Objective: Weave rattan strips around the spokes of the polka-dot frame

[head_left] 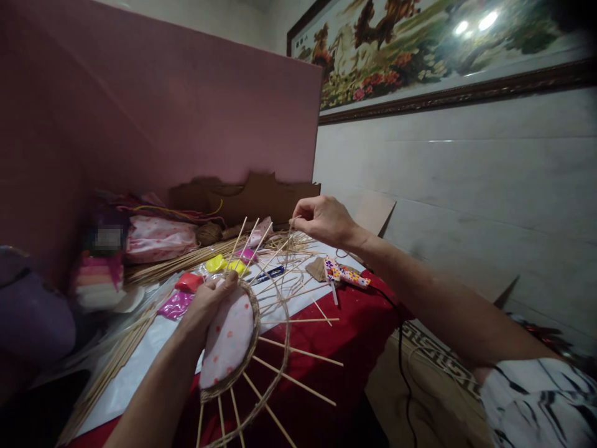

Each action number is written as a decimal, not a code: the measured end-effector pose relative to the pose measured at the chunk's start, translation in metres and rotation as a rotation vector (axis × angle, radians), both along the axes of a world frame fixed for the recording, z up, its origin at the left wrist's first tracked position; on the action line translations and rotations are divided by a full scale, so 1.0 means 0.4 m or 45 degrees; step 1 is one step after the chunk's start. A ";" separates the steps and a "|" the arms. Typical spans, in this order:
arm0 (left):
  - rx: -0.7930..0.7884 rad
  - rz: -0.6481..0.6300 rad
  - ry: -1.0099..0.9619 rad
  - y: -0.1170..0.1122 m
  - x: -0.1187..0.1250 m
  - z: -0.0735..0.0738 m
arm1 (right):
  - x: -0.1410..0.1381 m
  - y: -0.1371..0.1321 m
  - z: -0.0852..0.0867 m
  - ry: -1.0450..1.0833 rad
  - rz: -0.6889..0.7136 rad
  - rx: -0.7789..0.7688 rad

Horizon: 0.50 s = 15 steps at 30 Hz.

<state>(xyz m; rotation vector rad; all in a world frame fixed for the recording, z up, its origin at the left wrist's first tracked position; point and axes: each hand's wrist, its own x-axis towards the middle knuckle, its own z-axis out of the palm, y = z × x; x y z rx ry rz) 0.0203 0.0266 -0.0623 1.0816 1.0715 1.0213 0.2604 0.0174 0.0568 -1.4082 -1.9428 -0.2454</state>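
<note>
The left hand (218, 294) is gripping the fabric-covered disc (228, 341) with radiating sticks (317, 358) while the right hand (321, 218) is pinching twine (281, 371), apparently weaving; the next move is likely calling for steady tension.

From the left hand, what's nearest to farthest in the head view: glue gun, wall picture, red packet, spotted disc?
1. Spotted disc: held by the left hand.
2. Red packet: just beyond, to its left.
3. Glue gun: well off right.
4. Wall picture: high up, right.
</note>
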 end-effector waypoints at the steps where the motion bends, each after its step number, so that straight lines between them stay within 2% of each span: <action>1: 0.004 -0.017 0.007 -0.001 0.000 0.002 | 0.008 0.004 -0.003 0.025 -0.020 -0.008; 8: 0.015 -0.057 -0.062 -0.016 0.000 0.017 | 0.074 0.038 -0.032 0.152 -0.133 -0.121; 15: -0.025 -0.083 -0.159 -0.016 0.001 0.016 | 0.117 0.048 -0.103 0.168 -0.118 -0.392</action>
